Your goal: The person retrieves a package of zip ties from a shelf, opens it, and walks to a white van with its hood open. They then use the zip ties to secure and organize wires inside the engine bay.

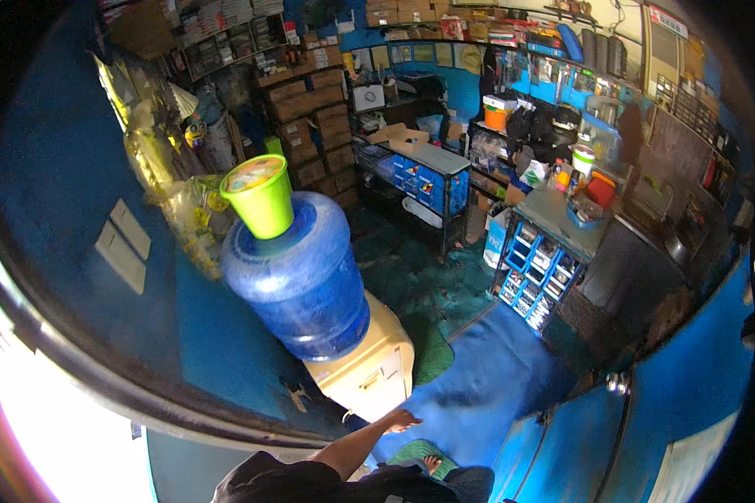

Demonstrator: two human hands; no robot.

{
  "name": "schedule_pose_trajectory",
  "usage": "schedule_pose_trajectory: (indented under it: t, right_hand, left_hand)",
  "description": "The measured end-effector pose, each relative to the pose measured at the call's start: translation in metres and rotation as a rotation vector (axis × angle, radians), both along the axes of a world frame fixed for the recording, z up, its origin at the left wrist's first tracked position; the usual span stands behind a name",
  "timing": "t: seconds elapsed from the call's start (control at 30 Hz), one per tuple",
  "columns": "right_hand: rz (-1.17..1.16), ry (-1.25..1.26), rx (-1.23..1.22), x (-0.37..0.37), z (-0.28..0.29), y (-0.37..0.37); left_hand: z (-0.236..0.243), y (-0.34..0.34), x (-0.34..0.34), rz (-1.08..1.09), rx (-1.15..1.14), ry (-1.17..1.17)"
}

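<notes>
My left hand [401,421] reaches forward from a dark sleeve, over the blue floor by the lower front of a cream water dispenser [367,377]. Its fingers are loosely stretched and nothing shows in them; I cannot tell whether it touches the dispenser. A large blue water jug [306,289] sits upside down on the dispenser. On top of the jug stands a lime-green bucket [266,207] with something orange and pale at its mouth. My right hand is out of the picture.
Green mats [434,356] lie on the floor near my bare foot [432,463]. Ahead on the right, a workbench [554,214] stands over blue parts bins [533,277]. Stacked cardboard boxes [298,126] line the back. A blue door [587,427] is at the lower right.
</notes>
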State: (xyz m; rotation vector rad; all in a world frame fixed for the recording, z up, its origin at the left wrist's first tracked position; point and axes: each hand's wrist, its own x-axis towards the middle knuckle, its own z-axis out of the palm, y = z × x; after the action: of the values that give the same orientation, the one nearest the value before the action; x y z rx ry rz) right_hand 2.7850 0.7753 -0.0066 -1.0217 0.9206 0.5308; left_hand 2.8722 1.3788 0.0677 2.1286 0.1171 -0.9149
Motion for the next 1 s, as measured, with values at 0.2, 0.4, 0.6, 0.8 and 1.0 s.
schedule_pose_trajectory:
  t: [0.2, 0.4, 0.6, 0.8, 1.0]
  right_hand:
    - [0.313, 0.005, -0.154, 0.22, 0.023, 0.105]
    - [0.633, 0.004, -0.153, 0.401, 0.014, 0.196]
    - [0.971, 0.051, -0.142, 0.564, -0.009, 0.182]
    - [1.21, -0.05, -0.231, 0.82, -0.014, 0.342]
    - [1.38, -0.686, -0.329, 0.967, -0.018, 0.573]
  left_hand:
    - [0.053, -0.038, 0.187, 0.19, -0.369, 0.009]
    - [-0.004, 0.013, 0.308, 0.576, -0.974, -0.176]
    - [-0.047, 0.111, 0.268, 0.86, -0.12, 0.06]
    - [-0.028, 0.109, 0.232, 1.303, -0.103, 0.199]
    - [-0.053, 0.106, 0.249, 1.378, -0.12, 0.364]
